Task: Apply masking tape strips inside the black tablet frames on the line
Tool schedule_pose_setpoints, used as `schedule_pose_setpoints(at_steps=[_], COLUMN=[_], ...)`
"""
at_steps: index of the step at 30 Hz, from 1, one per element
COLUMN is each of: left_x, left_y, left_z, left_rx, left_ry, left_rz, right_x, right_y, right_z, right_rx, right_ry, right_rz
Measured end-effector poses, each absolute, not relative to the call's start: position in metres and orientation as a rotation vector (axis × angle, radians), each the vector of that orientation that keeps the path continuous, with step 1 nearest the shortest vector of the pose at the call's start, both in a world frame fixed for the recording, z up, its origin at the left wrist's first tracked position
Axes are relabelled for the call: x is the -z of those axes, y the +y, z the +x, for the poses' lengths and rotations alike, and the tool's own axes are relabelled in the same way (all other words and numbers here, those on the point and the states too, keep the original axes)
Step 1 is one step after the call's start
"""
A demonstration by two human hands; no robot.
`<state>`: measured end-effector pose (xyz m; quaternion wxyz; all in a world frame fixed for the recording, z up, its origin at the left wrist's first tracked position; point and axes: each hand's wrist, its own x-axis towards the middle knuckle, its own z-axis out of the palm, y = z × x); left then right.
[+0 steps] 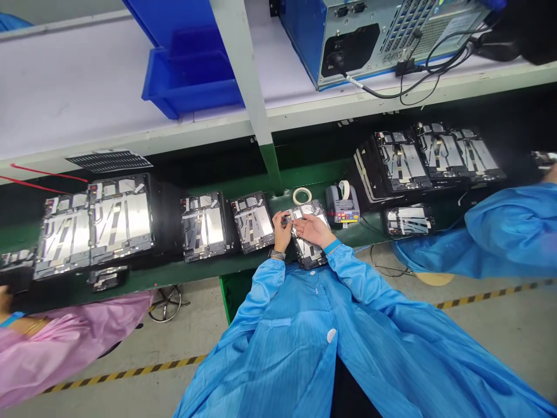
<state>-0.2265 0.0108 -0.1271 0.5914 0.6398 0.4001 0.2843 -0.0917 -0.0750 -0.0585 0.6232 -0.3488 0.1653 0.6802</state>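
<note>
An opened tablet [310, 251], with silver plates and dark strips showing, lies on the green bench directly before me. Over its upper left corner is my left hand [282, 233], thumb and fingers drawn together in a pinch. My right hand [311, 230] reaches across the tablet's middle, its fingertips pressed together close to the left ones. Whatever is between the fingertips of either hand is too small to make out. Behind the tablet lies a roll of pale tape [301, 196]. To its right stands a grey tape dispenser [343, 204] with a lit display.
More opened tablets [253, 223] stand in stacks to my left, with taller stacks [402, 161] at the right. A shelf post [270, 165] rises behind the bench. Above are a blue bin [191, 84] and a computer case [348, 52]. Co-workers' sleeves, pink [78, 342] and blue [509, 232], flank me.
</note>
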Motion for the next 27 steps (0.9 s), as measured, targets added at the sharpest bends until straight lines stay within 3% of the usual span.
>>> schedule_pose_setpoints(at_steps=[5, 10, 12, 21, 24, 27], left_x=[0.129, 0.137, 0.139, 0.139, 0.137, 0.134], left_y=[0.011, 0.013, 0.014, 0.011, 0.011, 0.011], left_z=[-0.225, -0.223, -0.223, -0.216, -0.216, -0.217], left_rx=[-0.665, -0.635, -0.620, -0.613, -0.625, -0.641], left_ry=[0.929, 0.943, 0.962, 0.960, 0.932, 0.890], left_rz=[1.459, 1.300, 1.271, 1.281, 1.287, 1.293], right_x=[0.052, 0.054, 0.062, 0.085, 0.074, 0.062], right_y=[-0.078, -0.063, -0.052, -0.045, -0.049, -0.059], right_z=[-0.093, -0.092, -0.089, -0.080, -0.087, -0.097], right_rx=[-1.529, -0.778, -0.650, -0.626, -0.653, -0.948], right_ry=[0.155, -0.615, -0.928, -1.192, -0.977, -0.559], right_rz=[-1.034, -1.603, -1.682, -1.770, -1.728, -1.506])
